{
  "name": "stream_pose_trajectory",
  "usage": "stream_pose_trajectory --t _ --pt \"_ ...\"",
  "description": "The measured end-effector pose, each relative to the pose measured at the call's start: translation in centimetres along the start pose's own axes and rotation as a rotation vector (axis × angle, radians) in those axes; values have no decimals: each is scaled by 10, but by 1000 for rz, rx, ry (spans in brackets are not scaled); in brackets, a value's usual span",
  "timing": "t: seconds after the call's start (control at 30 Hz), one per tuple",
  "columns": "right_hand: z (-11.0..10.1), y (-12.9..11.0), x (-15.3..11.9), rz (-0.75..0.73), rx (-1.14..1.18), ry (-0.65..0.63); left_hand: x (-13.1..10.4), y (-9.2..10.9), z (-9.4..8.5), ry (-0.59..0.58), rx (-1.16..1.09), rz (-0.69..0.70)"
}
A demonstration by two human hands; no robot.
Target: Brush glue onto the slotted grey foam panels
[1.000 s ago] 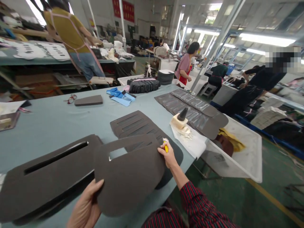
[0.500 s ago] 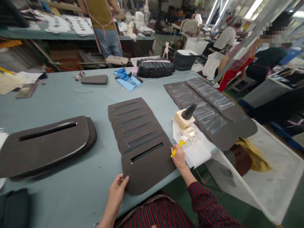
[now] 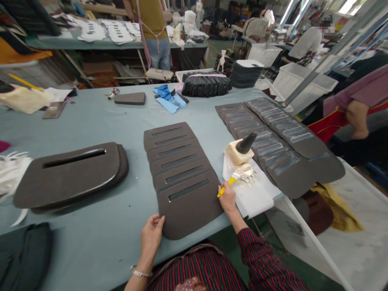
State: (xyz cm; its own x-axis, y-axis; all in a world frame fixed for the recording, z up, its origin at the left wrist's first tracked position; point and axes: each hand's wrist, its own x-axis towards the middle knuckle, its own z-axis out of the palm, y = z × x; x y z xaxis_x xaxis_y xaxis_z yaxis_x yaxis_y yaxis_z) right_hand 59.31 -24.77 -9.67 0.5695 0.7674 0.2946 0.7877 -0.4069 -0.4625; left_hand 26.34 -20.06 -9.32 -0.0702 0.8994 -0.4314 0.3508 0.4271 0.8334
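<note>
My left hand (image 3: pixel 151 238) is closed at the lower left edge of the nearest dark brown slotted panel (image 3: pixel 189 214), thumb against the rim. Several such panels overlap in a stepped row, each showing a long narrow slot. At the right edge of the same panel, my right hand (image 3: pixel 227 200) grips a yellow-handled brush (image 3: pixel 226 188), its bristles pointing away toward a white smeared sheet (image 3: pixel 256 198). On that sheet stands a cream container with a black cone-shaped top (image 3: pixel 239 150), and a small round white lid or dish (image 3: pixel 247 169) lies before it.
More slotted panels with shiny wet-looking streaks (image 3: pixel 291 169) fan out at the right. A stack of slotted pieces (image 3: pixel 72 171) lies left. Blue strips (image 3: pixel 169 101) and a dark bundle (image 3: pixel 206 85) sit at the back. A white bin (image 3: pixel 357 250) stands below right; people work beyond.
The view has shifted slightly left, so the table's things appear farther right. Both hands stay at the nearest panel's edges, and the brush is still in my right hand.
</note>
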Motion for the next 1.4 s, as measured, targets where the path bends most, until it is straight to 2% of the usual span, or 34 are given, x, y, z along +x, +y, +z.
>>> stream_pose_trajectory --t 0.23,0.6,0.93,1.4 --pt "-1 -3 2 46 -66 -25 -6 5 -1 18 184 82" --pt "-1 -2 4 72 -60 -50 -21 30 -5 26 461 237" --pt "-1 -2 6 85 -33 -71 -18 29 -7 14 481 329" --pt "2 -2 5 86 -83 -66 -15 26 -7 11 476 316"
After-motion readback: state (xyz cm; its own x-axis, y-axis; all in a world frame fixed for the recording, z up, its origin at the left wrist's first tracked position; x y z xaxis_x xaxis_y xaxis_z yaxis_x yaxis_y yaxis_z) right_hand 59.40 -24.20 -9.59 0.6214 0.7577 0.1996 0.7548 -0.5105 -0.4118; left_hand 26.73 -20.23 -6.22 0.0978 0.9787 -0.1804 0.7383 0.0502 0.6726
